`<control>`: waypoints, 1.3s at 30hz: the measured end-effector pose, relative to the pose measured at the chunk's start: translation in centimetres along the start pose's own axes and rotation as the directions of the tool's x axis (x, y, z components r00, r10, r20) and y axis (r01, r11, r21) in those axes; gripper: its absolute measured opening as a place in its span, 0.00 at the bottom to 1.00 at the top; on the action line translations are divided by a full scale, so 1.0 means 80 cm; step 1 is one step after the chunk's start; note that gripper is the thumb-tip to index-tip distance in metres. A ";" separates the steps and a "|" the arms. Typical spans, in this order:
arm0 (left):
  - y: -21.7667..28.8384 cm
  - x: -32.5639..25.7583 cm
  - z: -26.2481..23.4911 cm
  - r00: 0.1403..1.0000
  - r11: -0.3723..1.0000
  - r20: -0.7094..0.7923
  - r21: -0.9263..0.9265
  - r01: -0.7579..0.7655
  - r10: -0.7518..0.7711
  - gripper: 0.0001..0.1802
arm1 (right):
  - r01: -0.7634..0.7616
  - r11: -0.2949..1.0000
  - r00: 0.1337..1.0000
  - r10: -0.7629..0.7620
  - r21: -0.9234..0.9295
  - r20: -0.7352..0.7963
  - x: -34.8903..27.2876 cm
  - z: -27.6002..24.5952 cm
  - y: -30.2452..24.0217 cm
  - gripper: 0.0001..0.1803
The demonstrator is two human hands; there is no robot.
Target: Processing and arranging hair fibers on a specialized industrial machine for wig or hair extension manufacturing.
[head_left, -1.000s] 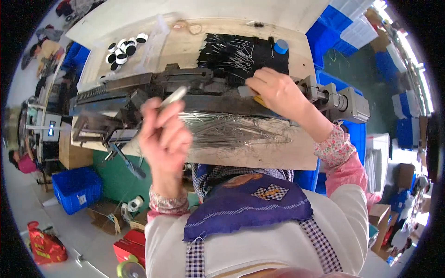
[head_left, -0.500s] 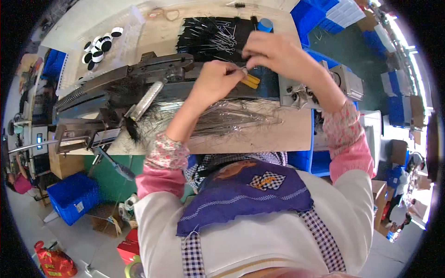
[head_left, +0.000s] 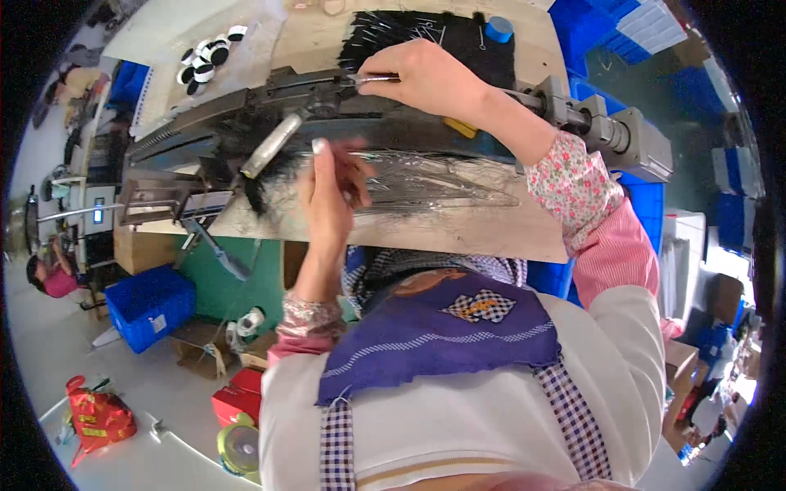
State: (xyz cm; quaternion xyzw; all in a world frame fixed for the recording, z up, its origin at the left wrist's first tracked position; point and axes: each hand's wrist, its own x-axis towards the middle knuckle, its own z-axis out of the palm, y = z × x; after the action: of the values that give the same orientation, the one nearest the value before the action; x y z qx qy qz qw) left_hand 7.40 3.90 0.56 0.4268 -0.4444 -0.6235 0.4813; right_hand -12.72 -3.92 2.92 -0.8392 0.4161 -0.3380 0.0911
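Observation:
My right hand (head_left: pixel 430 75) is closed in a pinch at the long dark metal machine (head_left: pixel 237 110), next to its clamp-like block. A thin metal rod (head_left: pixel 378 78) shows between its fingers, its far end at the block. Lower and to the left, my left hand (head_left: pixel 332 184) is raised over the bench, its fingers smeared by motion. Beside it lies a loose bundle of thin silvery wires (head_left: pixel 434 184). Behind my right hand, thin wire pieces with looped ends (head_left: pixel 422 33) rest on a black mat (head_left: pixel 491 69).
A blue round cap (head_left: pixel 499 29) stands on the mat. Black-and-white round pieces (head_left: pixel 203 72) sit in a clear tray at the far left. A metal lever (head_left: pixel 274 147) and dark bristles (head_left: pixel 255 192) are left of the wires. A motor-like unit (head_left: pixel 630 143) is at right, with a yellow piece (head_left: pixel 460 128) nearer.
My right hand has moved left to the machine's block with the thin rod. My left hand has drawn back toward me, down over the wires. The whole view has shifted slightly.

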 end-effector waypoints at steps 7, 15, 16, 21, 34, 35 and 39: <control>0.065 0.040 -0.026 0.785 0.197 0.617 -0.763 0.616 -0.066 0.27 | -0.120 0.993 0.992 0.120 -0.016 0.041 0.010 -0.003 -0.008 0.11; 0.073 0.036 -0.018 0.816 -0.089 0.577 -0.813 0.576 0.012 0.24 | -0.193 0.981 0.978 0.191 0.025 0.083 0.016 -0.006 -0.012 0.11; 0.073 0.037 -0.016 0.827 -0.092 0.562 -0.822 0.562 0.031 0.24 | -0.221 0.975 0.964 0.218 0.004 0.153 0.017 -0.007 -0.011 0.11; 0.042 0.027 0.005 0.894 0.881 0.422 -0.355 0.313 -0.148 0.18 | -0.235 0.972 0.966 0.232 0.010 0.113 0.009 0.002 -0.009 0.11; -0.025 0.019 -0.162 0.730 0.957 -0.644 -0.285 0.047 -0.227 0.23 | -0.185 0.906 0.979 0.205 -0.380 0.012 -0.122 0.012 -0.050 0.14; -0.020 0.012 -0.171 0.722 0.958 -0.651 -0.281 0.059 -0.235 0.23 | -0.320 0.785 0.935 0.350 -0.531 -0.046 -0.132 0.014 -0.042 0.18; -0.013 0.041 -0.187 0.898 0.991 -0.421 -0.099 0.092 -0.126 0.18 | -0.552 0.645 0.757 0.653 -0.529 0.006 -0.112 0.025 0.008 0.10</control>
State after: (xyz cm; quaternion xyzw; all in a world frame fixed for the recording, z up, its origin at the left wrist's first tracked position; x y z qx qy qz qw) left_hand 20.94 -1.29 -4.35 0.5582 -0.2797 -0.5577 0.5470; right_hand -15.68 2.22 -3.31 -0.6741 0.7335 -0.0849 0.0205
